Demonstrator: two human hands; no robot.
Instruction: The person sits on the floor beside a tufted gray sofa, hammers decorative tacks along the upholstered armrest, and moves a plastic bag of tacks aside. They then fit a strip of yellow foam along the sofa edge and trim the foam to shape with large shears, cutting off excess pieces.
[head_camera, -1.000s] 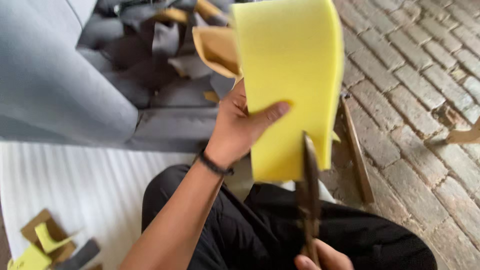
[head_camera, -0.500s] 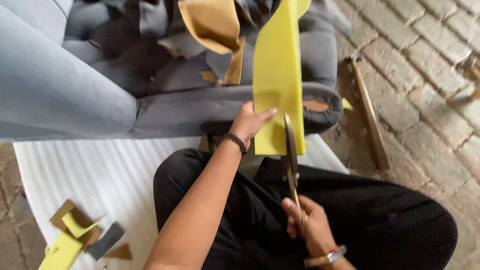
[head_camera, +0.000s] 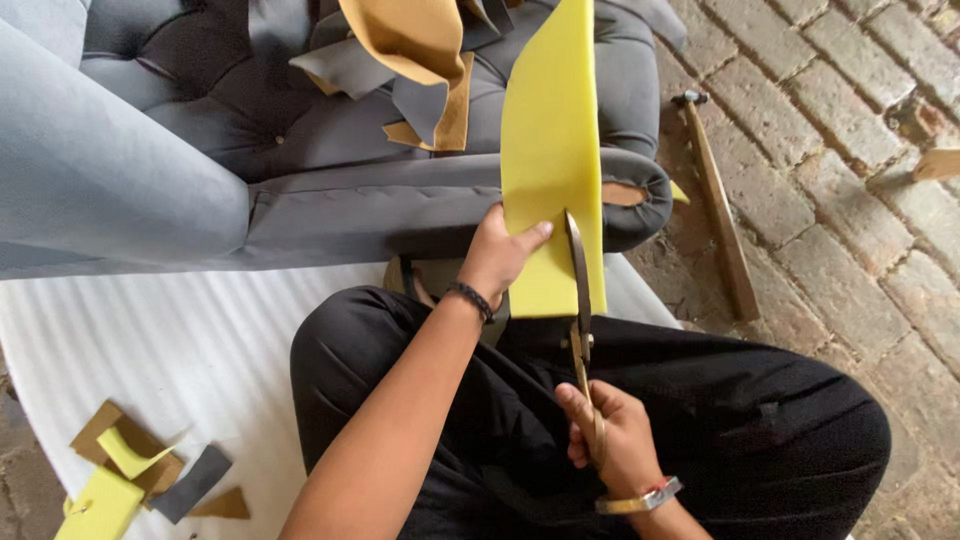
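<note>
Foam sheet (head_camera: 552, 150), yellow and held upright, gripped near its lower edge by the left hand (head_camera: 497, 255): thumb pressed flat on the near face, the other fingers wrapped behind and out of sight. The right hand (head_camera: 610, 440) has its fingers curled shut through the loops of large metal shears (head_camera: 578, 300), whose blade runs up the right side of the sheet. The sheet stands over the seated person's lap, in front of the grey tufted sofa (head_camera: 200, 190), on which tan and grey offcuts (head_camera: 420, 70) lie. A hammer (head_camera: 715, 200) rests on the brick floor (head_camera: 850, 230); more scraps (head_camera: 130, 470) lie on the white sheet (head_camera: 180, 340) at lower left. To cut well, judging from this pose, the holding hand should keep the foam taut and its thumb clear of the blade line, while the shears advance in long, steady bites along the edge
</note>
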